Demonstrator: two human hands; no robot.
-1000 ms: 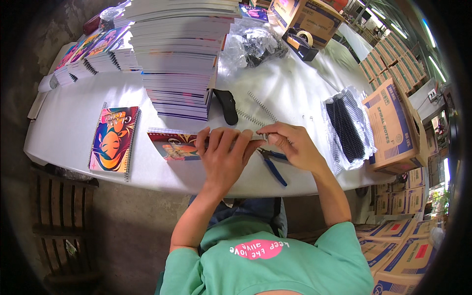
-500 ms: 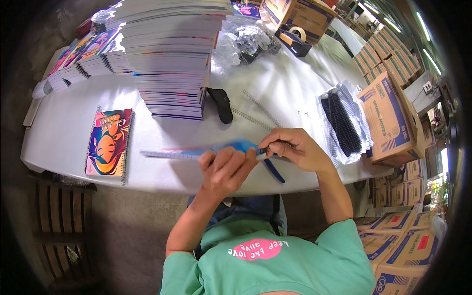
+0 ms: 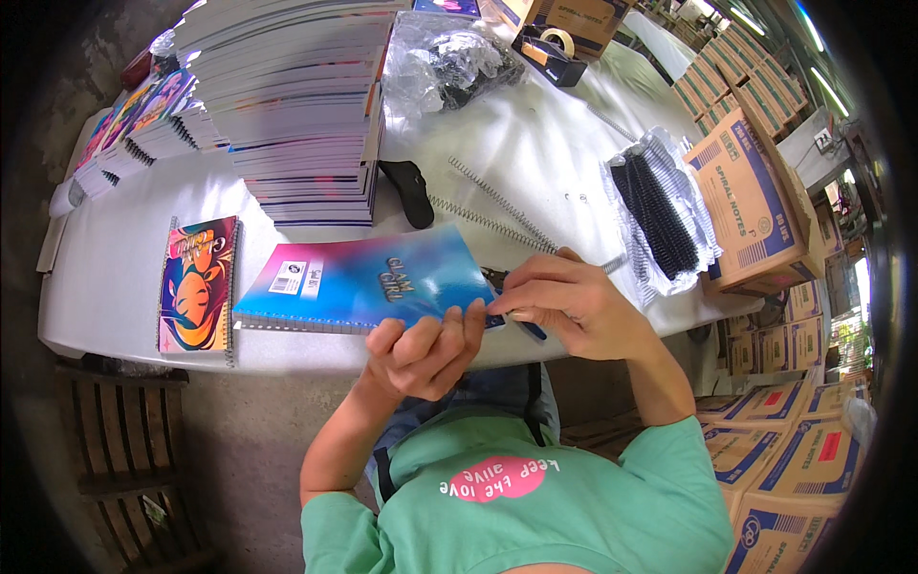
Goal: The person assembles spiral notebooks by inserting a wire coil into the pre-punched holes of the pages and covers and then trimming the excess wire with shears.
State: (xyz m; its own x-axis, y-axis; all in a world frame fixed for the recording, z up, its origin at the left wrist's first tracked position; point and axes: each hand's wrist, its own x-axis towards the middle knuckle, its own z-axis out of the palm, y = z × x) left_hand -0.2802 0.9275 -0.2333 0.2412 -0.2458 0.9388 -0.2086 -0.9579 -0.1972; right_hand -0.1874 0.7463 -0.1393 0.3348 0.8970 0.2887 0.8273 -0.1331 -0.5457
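Note:
My left hand (image 3: 430, 349) is closed on the punched edge of a notebook (image 3: 373, 273) with a blue and pink cover, tilted above the near table edge. At the notebook's right corner my right hand (image 3: 579, 301) pinches with thumb and fingertips; what lies between them is too small to make out. Under that corner, partly hidden by the right hand, a blue-handled tool (image 3: 532, 330) shows. Long wire spirals (image 3: 492, 220) lie on the table just beyond the hands. A finished-looking spiral notebook (image 3: 198, 287) with a colourful cover rests at the left.
A tall stack of notebooks (image 3: 301, 143) rises at the back left, with a black flat object (image 3: 409, 191) beside it. Black spirals (image 3: 655, 215) lie in plastic wrap at the right, next to a cardboard box (image 3: 746, 206). A tape dispenser (image 3: 548, 57) stands at the back.
The notebook, earlier nearly edge-on and blurred, has turned so its cover faces up. Both hands stay at its near corner. The view has shifted slightly.

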